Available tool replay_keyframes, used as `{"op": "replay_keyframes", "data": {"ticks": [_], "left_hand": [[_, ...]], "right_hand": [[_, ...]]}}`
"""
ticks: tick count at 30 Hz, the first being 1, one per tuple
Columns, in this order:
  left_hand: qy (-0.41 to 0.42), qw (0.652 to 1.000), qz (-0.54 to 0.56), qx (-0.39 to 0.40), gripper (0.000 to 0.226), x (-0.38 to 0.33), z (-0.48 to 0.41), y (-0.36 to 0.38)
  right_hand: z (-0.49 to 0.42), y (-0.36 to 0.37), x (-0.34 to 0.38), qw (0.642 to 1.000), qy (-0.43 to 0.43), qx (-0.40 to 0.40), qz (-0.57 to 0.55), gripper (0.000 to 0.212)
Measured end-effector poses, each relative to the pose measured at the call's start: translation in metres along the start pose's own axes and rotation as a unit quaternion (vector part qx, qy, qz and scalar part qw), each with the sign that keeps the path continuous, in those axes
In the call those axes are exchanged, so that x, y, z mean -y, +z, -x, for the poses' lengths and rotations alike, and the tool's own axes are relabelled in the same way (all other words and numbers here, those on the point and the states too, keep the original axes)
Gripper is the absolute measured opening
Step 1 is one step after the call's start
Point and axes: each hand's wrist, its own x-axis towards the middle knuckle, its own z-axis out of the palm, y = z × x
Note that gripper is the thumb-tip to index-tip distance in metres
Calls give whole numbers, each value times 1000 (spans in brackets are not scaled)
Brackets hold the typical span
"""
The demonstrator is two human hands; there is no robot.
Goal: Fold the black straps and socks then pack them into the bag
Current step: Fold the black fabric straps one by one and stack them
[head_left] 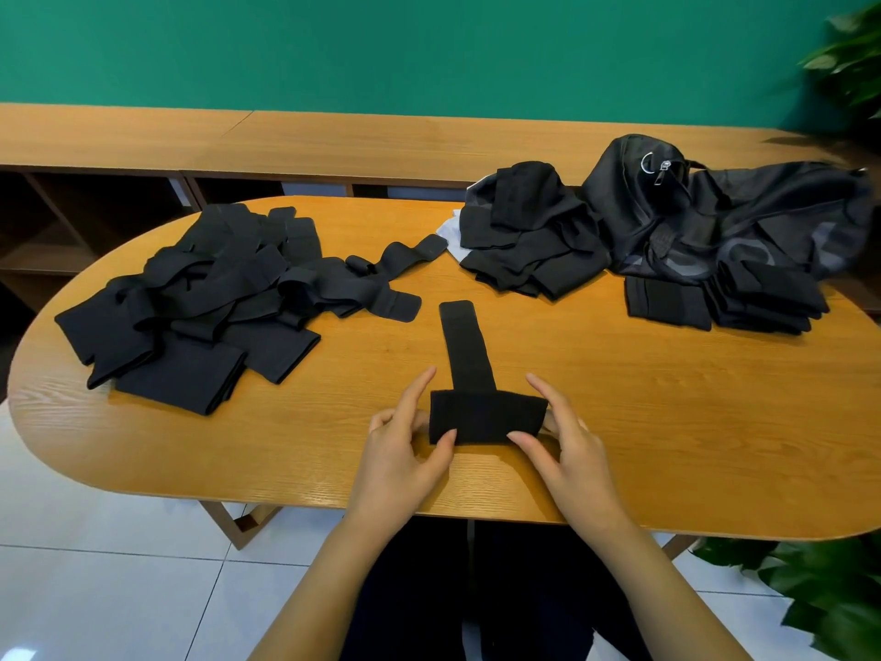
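Observation:
A black strap [481, 412] lies near the table's front edge, partly rolled into a thick fold, with its free tail running away from me. My left hand [405, 446] pinches the roll's left end. My right hand [562, 446] pinches its right end. A loose heap of black straps [200, 298] covers the left of the table. A pile of black socks [529, 236] sits at the back right. Beside it lies the black bag [724, 212], and a stack of folded black pieces [724, 298] rests in front of it.
The oval wooden table [667, 422] holds everything. A low wooden shelf [190, 145] runs along the green wall behind. Green plants [820, 593] stand at the lower right and upper right. White tiled floor shows below the table.

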Motion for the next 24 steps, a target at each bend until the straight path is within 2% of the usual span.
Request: {"op": "replay_keyframes", "data": {"ticks": [8, 13, 16, 20, 24], "left_hand": [[-5, 998, -47, -29, 81, -4, -1, 0], [5, 994, -106, -28, 77, -8, -3, -1], [38, 993, -112, -11, 67, -7, -4, -1], [77, 991, -101, 34, 57, -10, -3, -2], [88, 986, -122, 71, 64, -9, -3, -4]], "right_hand": [[-3, 2, -11, 1000, 3, -30, 9, 71], [-6, 3, -10, 997, 5, -47, 68, 76], [-6, 3, -8, 991, -31, -46, 124, 70], [-3, 3, -6, 983, -83, 20, 161, 58], [-4, 3, -7, 977, -101, 17, 187, 45]]}}
